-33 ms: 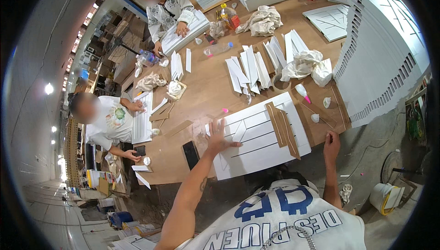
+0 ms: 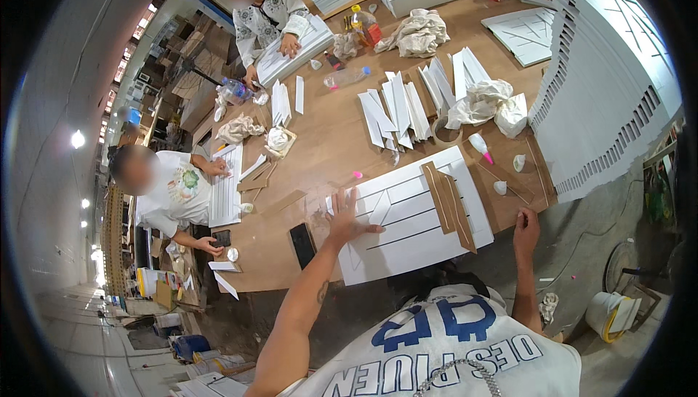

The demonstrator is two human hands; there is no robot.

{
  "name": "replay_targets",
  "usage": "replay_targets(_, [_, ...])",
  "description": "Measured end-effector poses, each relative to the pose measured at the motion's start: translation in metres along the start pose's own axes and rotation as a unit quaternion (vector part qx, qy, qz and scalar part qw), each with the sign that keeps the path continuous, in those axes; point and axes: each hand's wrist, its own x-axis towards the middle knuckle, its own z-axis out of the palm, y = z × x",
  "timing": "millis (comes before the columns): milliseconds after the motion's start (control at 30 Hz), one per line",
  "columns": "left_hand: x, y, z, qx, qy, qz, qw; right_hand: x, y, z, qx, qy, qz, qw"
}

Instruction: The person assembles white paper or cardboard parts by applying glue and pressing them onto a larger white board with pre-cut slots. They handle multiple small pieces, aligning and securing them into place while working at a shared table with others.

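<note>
A white grooved panel (image 2: 414, 215) lies on the brown table (image 2: 327, 142) right in front of me. My left hand (image 2: 345, 215) presses flat on the panel's left part with its fingers spread, holding nothing. Several brown wooden strips (image 2: 447, 201) lie across the panel's right part. My right hand (image 2: 525, 226) is at the near right edge of the table, its fingers curled over the edge beside the panel. A black phone (image 2: 302, 244) lies on the table just left of my left hand.
White strips (image 2: 396, 110), crumpled rags (image 2: 483, 102), a pink-tipped glue bottle (image 2: 480, 146) and a tape roll (image 2: 443, 129) lie beyond the panel. A large white louvred piece (image 2: 611, 84) stands at the right. Two seated people (image 2: 171, 190) (image 2: 273, 15) handle white panels at the left and far side.
</note>
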Motion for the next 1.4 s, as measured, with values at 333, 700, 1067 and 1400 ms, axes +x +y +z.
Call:
replay_targets(333, [-0.005, 0.001, -0.004, 0.005, 0.002, 0.005, 1.0, -0.002, -0.002, 0.002, -0.012, 0.011, -0.009, 1.0])
replay_targets(700, [-0.002, 0.001, -0.004, -0.003, -0.006, 0.002, 1.0, -0.003, -0.005, 0.002, -0.025, 0.009, 0.009, 1.0])
replay_targets(1067, [-0.001, -0.001, 0.0, -0.005, 0.008, 0.018, 1.0, -0.002, 0.005, 0.003, -0.01, 0.019, -0.025, 0.999])
replay_targets(1400, [-0.004, -0.008, 0.004, -0.002, 0.009, 0.011, 1.0, -0.009, 0.004, 0.003, -0.007, -0.011, 0.012, 1.0])
